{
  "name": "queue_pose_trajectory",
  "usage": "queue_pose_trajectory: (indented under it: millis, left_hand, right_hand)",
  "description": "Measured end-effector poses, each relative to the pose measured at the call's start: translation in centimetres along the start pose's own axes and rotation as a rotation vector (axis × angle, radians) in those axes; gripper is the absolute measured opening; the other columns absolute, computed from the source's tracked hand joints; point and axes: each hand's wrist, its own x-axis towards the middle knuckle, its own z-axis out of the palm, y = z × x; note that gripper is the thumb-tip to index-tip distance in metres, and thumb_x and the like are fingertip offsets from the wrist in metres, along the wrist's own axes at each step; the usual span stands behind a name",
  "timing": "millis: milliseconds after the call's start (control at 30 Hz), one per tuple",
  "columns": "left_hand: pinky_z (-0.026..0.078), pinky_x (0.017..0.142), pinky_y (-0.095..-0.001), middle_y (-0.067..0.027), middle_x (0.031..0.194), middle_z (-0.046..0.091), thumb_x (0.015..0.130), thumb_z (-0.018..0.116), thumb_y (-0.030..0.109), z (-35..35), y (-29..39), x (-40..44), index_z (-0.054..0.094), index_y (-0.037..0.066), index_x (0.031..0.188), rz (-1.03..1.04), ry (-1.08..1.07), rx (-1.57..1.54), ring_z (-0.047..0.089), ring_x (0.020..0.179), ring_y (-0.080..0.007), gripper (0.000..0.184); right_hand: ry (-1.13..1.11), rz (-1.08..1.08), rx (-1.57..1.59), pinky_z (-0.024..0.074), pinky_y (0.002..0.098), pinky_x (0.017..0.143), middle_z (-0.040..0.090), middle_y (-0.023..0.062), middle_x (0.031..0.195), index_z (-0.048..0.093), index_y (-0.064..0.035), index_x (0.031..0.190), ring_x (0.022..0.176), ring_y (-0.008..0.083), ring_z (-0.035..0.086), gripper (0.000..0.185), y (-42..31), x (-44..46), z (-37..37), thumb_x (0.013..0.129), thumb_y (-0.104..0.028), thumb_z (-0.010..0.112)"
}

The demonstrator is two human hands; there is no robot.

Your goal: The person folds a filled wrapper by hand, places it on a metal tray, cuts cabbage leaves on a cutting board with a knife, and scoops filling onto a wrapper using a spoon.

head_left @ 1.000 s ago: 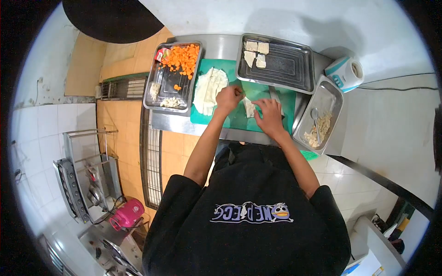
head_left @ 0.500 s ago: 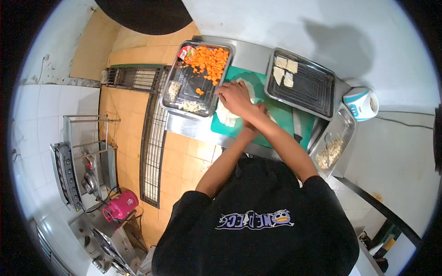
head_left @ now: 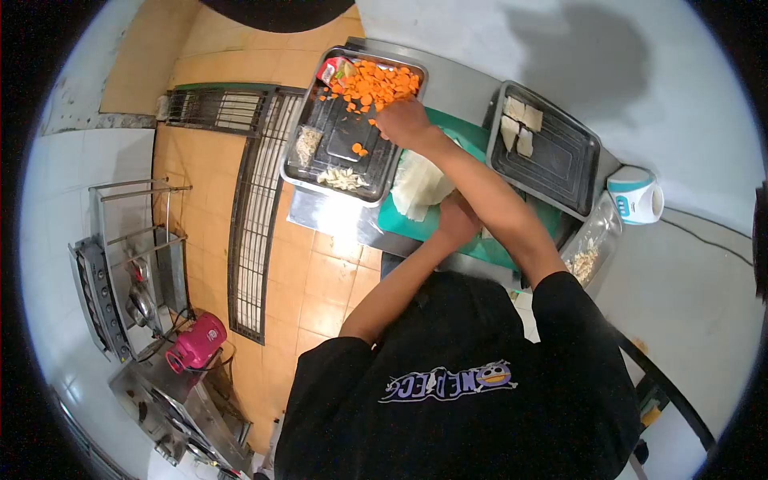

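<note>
My right hand [head_left: 404, 124] reaches across to the right edge of a metal tray [head_left: 292, 164], fingers curled down at the carrot slices [head_left: 372, 84]. Its fingertips are mostly hidden, so what they hold cannot be made out. On the green cutting board [head_left: 400, 222] lies a pale, thin wrapper sheet [head_left: 420, 186]. My left hand [head_left: 458, 220] is closed at the sheet's right edge, below my right forearm; whatever is in its fingers is hidden. Chopped white pieces [head_left: 342, 178], a bag of pale bits [head_left: 308, 146] and a red packet [head_left: 334, 70] share the tray with the carrots.
A second dark metal tray [head_left: 552, 180] at the right holds several pale folded squares [head_left: 520, 124]. Beyond it stand a white and teal device [head_left: 634, 194] and a metal pan [head_left: 606, 232] with chopped filling [head_left: 582, 262]. A pink gas cylinder [head_left: 198, 342] is on the left.
My right hand has moved from the wrapper sheet up to the carrots in the tray. The left hand stays by the sheet, now more visible. The whole view has shifted slightly.
</note>
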Motion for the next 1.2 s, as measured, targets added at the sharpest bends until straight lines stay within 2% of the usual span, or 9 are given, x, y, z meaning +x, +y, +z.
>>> queue_pose_trajectory:
  millis: [67, 100, 167, 233, 300, 500, 633, 900, 1200]
  left_hand:
    - [0.058, 0.078, -0.0513, -0.0146, 0.110, 0.074, 0.084, 0.073, 0.026, 0.2, 0.0, -0.2, 0.072, 0.005, 0.116, -0.050, -0.079, -0.052, 0.072, 0.097, -0.0359, 0.039]
    - [0.057, 0.079, -0.0514, -0.0163, 0.109, 0.074, 0.088, 0.069, 0.029, 0.6, -0.4, -0.4, 0.070, 0.006, 0.117, -0.026, -0.093, 0.007, 0.071, 0.097, -0.0383, 0.037]
    - [0.057, 0.080, -0.0516, -0.0181, 0.108, 0.074, 0.093, 0.065, 0.032, 1.0, -0.8, -0.2, 0.069, 0.007, 0.119, 0.007, -0.108, 0.059, 0.070, 0.098, -0.0407, 0.036]
    - [0.056, 0.081, -0.0535, -0.0174, 0.108, 0.072, 0.094, 0.065, 0.027, 0.5, -0.7, 0.1, 0.068, 0.007, 0.116, -0.170, -0.330, 0.132, 0.070, 0.098, -0.0403, 0.029]
    - [0.056, 0.082, -0.0533, -0.0170, 0.107, 0.072, 0.094, 0.066, 0.024, -1.3, 0.2, 1.0, 0.068, 0.007, 0.114, -0.171, -0.309, 0.050, 0.070, 0.098, -0.0403, 0.026]
    - [0.058, 0.080, -0.0453, -0.0079, 0.108, 0.069, 0.082, 0.076, 0.008, -1.6, 0.3, 1.1, 0.067, 0.012, 0.114, -0.115, -0.250, -0.037, 0.071, 0.097, -0.0333, 0.033]
    - [0.058, 0.080, -0.0443, -0.0069, 0.106, 0.070, 0.082, 0.077, 0.009, -1.4, 0.1, 1.1, 0.067, 0.012, 0.114, -0.131, -0.266, -0.017, 0.071, 0.097, -0.0315, 0.033]
    - [0.057, 0.080, -0.0428, -0.0055, 0.104, 0.071, 0.085, 0.076, 0.012, -1.5, 0.2, 1.0, 0.067, 0.013, 0.115, -0.119, -0.243, -0.026, 0.072, 0.097, -0.0301, 0.031]
    - [0.057, 0.086, -0.0446, -0.0087, 0.118, 0.072, 0.088, 0.074, 0.019, -1.8, 0.4, 1.3, 0.066, 0.013, 0.122, -0.175, -0.328, 0.007, 0.070, 0.105, -0.0338, 0.035]
  right_hand:
    - [-0.085, 0.166, 0.525, 0.0539, 0.0496, 0.086, 0.079, 0.0081, 0.091, 0.079, -0.0154, 0.092, 0.089, 0.0306, 0.076, 0.008, 0.4, -2.1, -3.5, 0.089, -0.022, 0.076]
    - [-0.088, 0.187, 0.522, 0.0539, 0.0496, 0.086, 0.079, 0.0081, 0.091, 0.079, -0.0154, 0.092, 0.089, 0.0306, 0.076, 0.008, 0.7, -4.2, -4.6, 0.089, -0.022, 0.076]
    - [0.204, 0.204, 0.841, 0.0554, 0.0349, 0.075, 0.078, 0.0081, 0.092, 0.078, -0.0072, 0.093, 0.082, 0.0247, 0.073, 0.016, 1.1, -9.8, -6.7, 0.087, -0.021, 0.082]
    - [0.249, 0.341, 0.917, 0.0567, 0.0331, 0.077, 0.079, 0.0093, 0.096, 0.080, -0.0044, 0.100, 0.081, 0.0220, 0.073, 0.021, 2.0, -16.2, -8.3, 0.089, -0.022, 0.083]
    - [0.261, 0.466, 0.967, 0.0578, 0.0328, 0.078, 0.080, 0.0092, 0.098, 0.080, -0.0050, 0.104, 0.083, 0.0187, 0.073, 0.021, 4.0, -22.5, -6.9, 0.091, -0.022, 0.082]
    - [0.284, 0.689, 0.854, 0.0590, 0.0338, 0.074, 0.080, 0.0100, 0.093, 0.081, -0.0063, 0.101, 0.077, 0.0203, 0.076, 0.021, 4.9, -32.2, -2.3, 0.089, -0.023, 0.083]
    - [0.357, 0.658, 0.901, 0.0587, 0.0341, 0.073, 0.080, 0.0097, 0.093, 0.082, -0.0069, 0.100, 0.077, 0.0212, 0.077, 0.022, 4.7, -31.2, -0.2, 0.089, -0.025, 0.082]
    - [0.268, 0.539, 0.667, 0.0579, 0.0439, 0.081, 0.078, 0.0158, 0.097, 0.081, -0.0087, 0.095, 0.089, 0.0365, 0.074, 0.012, 5.1, -28.8, 1.4, 0.087, -0.016, 0.075]
    - [0.263, 0.484, 0.611, 0.0581, 0.0444, 0.078, 0.077, 0.0110, 0.095, 0.080, -0.0114, 0.102, 0.086, 0.0324, 0.074, 0.016, 5.5, -28.6, 2.1, 0.089, -0.021, 0.077]
